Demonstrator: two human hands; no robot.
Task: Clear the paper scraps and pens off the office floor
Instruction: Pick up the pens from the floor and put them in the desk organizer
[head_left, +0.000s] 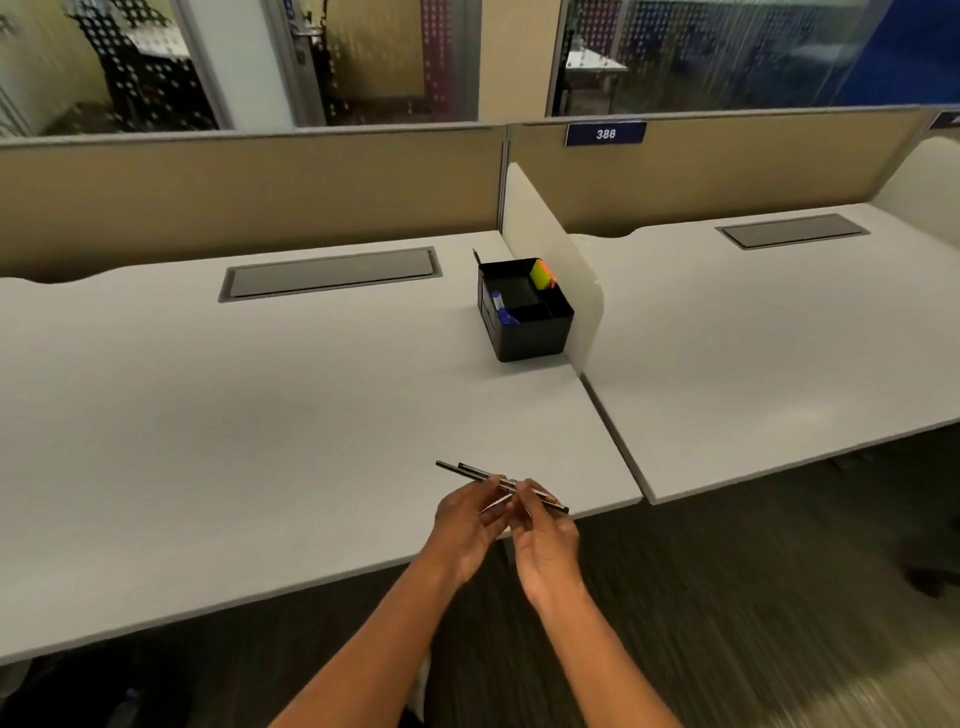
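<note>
Both my hands meet over the front edge of the white desk. My left hand and my right hand together grip a small bundle of dark pens, whose ends stick out up-left and down-right of my fingers. A black desk organiser stands farther back, against the white divider panel. It holds a blue pen, yellow and orange sticky notes and a pencil at its back left corner. No paper scraps show on the visible floor.
A second white desk lies to the right past the divider. Each desk has a grey cable hatch. Tan partition walls close off the back, one with a blue 386 label. Dark carpet is below.
</note>
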